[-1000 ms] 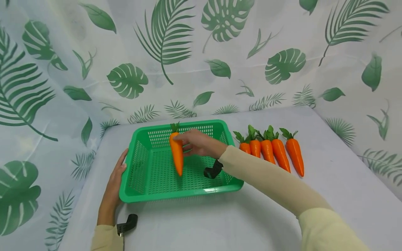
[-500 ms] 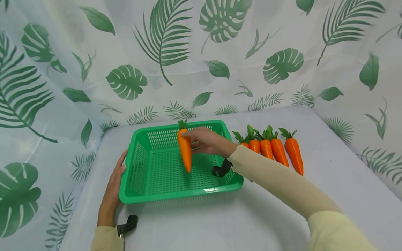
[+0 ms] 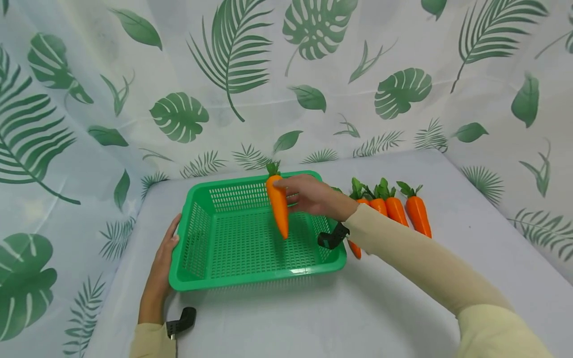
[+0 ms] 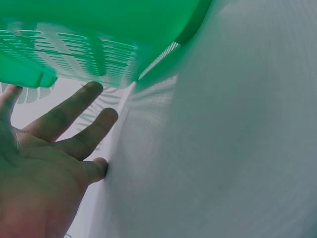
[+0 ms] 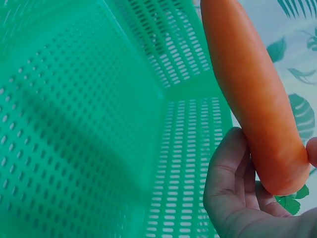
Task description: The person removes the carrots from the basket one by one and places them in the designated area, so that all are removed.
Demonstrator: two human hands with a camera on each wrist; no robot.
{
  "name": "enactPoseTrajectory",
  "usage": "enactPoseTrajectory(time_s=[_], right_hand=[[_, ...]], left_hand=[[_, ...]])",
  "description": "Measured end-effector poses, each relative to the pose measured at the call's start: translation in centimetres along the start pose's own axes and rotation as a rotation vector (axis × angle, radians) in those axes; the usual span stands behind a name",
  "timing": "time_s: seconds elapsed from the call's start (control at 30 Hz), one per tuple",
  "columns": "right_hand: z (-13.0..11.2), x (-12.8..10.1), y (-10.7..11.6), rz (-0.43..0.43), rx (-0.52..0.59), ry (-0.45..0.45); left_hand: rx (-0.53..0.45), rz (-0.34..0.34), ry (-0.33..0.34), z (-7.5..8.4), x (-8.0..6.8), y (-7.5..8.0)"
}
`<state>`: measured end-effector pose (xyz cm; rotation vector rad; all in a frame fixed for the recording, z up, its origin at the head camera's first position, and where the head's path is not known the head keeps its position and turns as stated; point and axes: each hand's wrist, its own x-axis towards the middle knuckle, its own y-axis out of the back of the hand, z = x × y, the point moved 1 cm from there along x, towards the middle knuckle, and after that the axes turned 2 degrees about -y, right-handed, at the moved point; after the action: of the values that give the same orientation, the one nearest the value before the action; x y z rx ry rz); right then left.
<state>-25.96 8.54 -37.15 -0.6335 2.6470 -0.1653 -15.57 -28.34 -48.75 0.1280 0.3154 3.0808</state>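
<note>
Head view: right hand (image 3: 313, 198) pinching orange plastic carrot (image 3: 278, 206) near its leafy top, point hanging down above right half of green perforated plastic basket (image 3: 192, 238), clear of the floor. Left hand (image 3: 163, 258) flat against basket's left wall, fingers straight, resting on pale cloth-covered counter (image 3: 340, 313). Row of more orange carrots (image 3: 405, 211) just right of basket, partly behind sleeve

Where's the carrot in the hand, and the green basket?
carrot (image 3: 278, 206), head view, middle of its orange body.
green basket (image 3: 255, 278), head view, near rim.
right hand (image 3: 313, 196), head view, back of the hand.
</note>
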Motion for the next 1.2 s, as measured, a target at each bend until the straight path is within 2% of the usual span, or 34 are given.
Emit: enactPoseTrajectory(time_s=[0.33, 0.57, 0.83, 1.2], right_hand=[[-0.9, -1.3, 1.6, -0.002, 0.025, 0.034], [-1.1, -1.7, 2.9, 0.021, 0.067, 0.039], [-1.7, -2.8, 4.3, 0.053, 0.065, 0.056], [-1.7, -4.5, 7.6, 0.112, 0.065, 0.033]], left_hand=[[0.002, 0.006, 0.007, 0.1, 0.0, 0.0], [-0.002, 0.011, 0.021, 0.0, 0.0, -0.1], [0.001, 0.008, 0.027, 0.2, 0.0, -0.1], [0.012, 0.005, 0.022, 0.3, 0.0, -0.3]])
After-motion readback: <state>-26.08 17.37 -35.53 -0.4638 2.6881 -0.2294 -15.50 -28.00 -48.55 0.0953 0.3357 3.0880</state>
